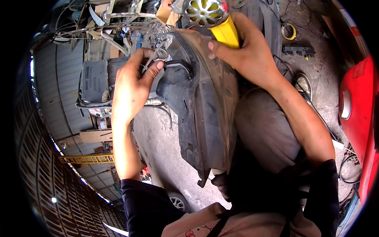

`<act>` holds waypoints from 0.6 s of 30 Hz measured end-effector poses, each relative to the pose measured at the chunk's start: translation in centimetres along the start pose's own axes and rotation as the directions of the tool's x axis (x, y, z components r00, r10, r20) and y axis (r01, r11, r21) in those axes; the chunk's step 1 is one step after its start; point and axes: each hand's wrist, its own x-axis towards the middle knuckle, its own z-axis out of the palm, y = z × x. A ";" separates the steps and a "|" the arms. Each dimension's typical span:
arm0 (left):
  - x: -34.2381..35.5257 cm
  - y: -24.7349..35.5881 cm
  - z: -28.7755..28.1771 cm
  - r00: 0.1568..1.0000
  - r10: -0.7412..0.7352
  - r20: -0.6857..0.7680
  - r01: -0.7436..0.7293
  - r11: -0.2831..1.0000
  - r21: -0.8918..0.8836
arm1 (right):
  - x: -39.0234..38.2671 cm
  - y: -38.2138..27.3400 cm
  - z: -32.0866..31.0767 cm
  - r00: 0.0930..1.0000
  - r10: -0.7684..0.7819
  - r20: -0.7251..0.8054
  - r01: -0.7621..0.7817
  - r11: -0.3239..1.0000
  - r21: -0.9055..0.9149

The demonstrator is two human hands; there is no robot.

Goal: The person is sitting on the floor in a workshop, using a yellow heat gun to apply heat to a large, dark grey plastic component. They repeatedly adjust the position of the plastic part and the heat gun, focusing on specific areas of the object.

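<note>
Heating step in hand, by my reading. Your right hand (248, 55) wraps its fingers around the yellow heat gun (215, 21) at 12 o'clock. Your left hand (132, 89) pinches a small metal tool (158, 57) against the headlight housing (201, 98) on your lap, centre frame. Next move likely needs steady tool pressure.

Floor: bare grey concrete (166, 146), stained and dusty (cables trail across it at right).
Wall: corrugated metal sheeting (59, 79) at left.
Clutter: yellow ladder (85, 158), scrap metal (118, 23), yellow tape roll (288, 31).
Right edge: red vehicle panel (361, 102).
Light: bright daylight.
</note>
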 end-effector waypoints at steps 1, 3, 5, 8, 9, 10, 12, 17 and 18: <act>-0.3 -0.6 0.4 0.998 -0.066 -0.004 0.065 0.996 -0.064 | 0.2 -0.2 0.3 0.998 -0.029 0.055 0.030 1.000 -0.006; -0.7 -1.5 1.4 0.982 -0.187 0.002 0.183 0.963 -0.198 | 0.8 -0.3 0.7 0.986 -0.083 0.148 0.091 0.995 -0.048; -1.4 -1.8 2.6 0.950 -0.311 0.033 0.302 0.883 -0.359 | 1.7 0.2 0.9 0.966 -0.128 0.224 0.157 0.980 -0.119; -2.8 -2.0 4.1 0.940 -0.340 0.013 0.305 0.825 -0.476 | 2.7 0.9 1.6 0.937 -0.186 0.294 0.224 0.969 -0.100; -3.5 -1.5 4.4 0.938 -0.346 0.009 0.301 0.801 -0.517 | 2.9 1.5 2.0 0.926 -0.193 0.325 0.234 0.968 -0.093; -4.0 -0.8 4.7 0.937 -0.350 0.006 0.293 0.776 -0.559 | 3.2 1.9 2.3 0.915 -0.233 0.329 0.283 0.952 -0.112; -4.7 -0.3 5.6 0.944 -0.328 -0.013 0.249 0.740 -0.625 | 3.3 2.2 2.4 0.911 -0.222 0.348 0.278 0.953 -0.122; -5.5 -0.1 6.0 0.943 -0.319 0.097 0.272 0.567 -0.777 | 3.4 2.5 2.9 0.907 -0.221 0.359 0.269 0.959 -0.088; -5.5 -0.3 6.0 0.945 -0.311 0.099 0.267 0.562 -0.783 | 3.4 2.5 3.0 0.905 -0.222 0.364 0.271 0.958 -0.091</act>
